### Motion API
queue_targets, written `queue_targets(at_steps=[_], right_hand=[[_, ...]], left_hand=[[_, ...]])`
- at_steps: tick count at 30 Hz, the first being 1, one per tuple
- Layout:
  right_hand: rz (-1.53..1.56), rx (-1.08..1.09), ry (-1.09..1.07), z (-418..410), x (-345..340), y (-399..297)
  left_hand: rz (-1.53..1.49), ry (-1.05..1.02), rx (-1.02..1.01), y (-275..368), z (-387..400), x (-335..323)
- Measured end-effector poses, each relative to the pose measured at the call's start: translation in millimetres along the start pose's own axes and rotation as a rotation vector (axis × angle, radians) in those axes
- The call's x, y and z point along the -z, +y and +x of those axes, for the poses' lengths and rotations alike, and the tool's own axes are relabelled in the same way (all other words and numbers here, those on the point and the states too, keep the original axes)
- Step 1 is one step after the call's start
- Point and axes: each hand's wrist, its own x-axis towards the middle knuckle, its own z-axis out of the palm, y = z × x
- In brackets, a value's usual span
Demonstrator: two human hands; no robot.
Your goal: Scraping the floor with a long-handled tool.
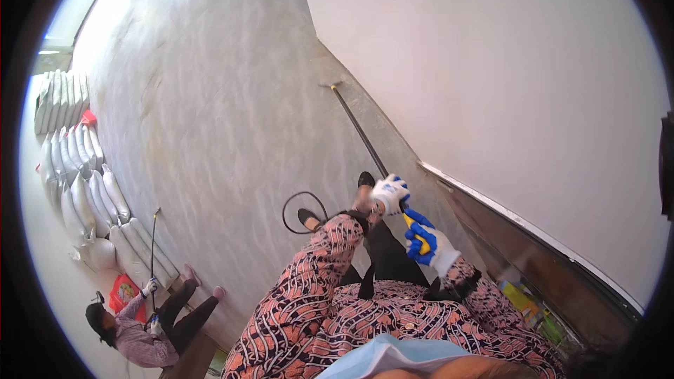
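Observation:
Both my hands wear white work gloves with blue coating, and both grip one long-handled floor tool [360, 131]. My left hand [389, 193] is closed around its black pole, above my black shoe [366, 179]. Nearer my body, my right hand [429, 243] wraps the yellow handle grip [418, 234]. The pole slants away from me to a narrow crosswise head [331, 86] on the grey floor [221, 116], close to the foot of the white wall [474, 63]. Whether that head is a blade or a brush cannot be made out.
Stacked white sacks [87, 195] line the left wall. Near them a co-worker [142, 331] holds a similar long-handled tool [153, 242], beside a red plastic bag [124, 295]. A thin black loop [284, 216] shows near my other shoe [307, 217]. A brown panel [505, 247] runs along my right.

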Motion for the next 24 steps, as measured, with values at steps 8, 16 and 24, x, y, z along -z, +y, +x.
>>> queue_targets(at_steps=[8,16,24], right_hand=[[0.082,-0.005,0.143,-68,40,15],[-0.003,-0.018,0.098,-61,26,-9],[0.023,-0.025,0.081,-63,7,-35]], left_hand=[[-0.092,0.023,-0.076,74,-9,-31],[-0.071,-0.03,-0.013,67,9,-15],[-0.1,-0.007,-0.008,70,13,25]])
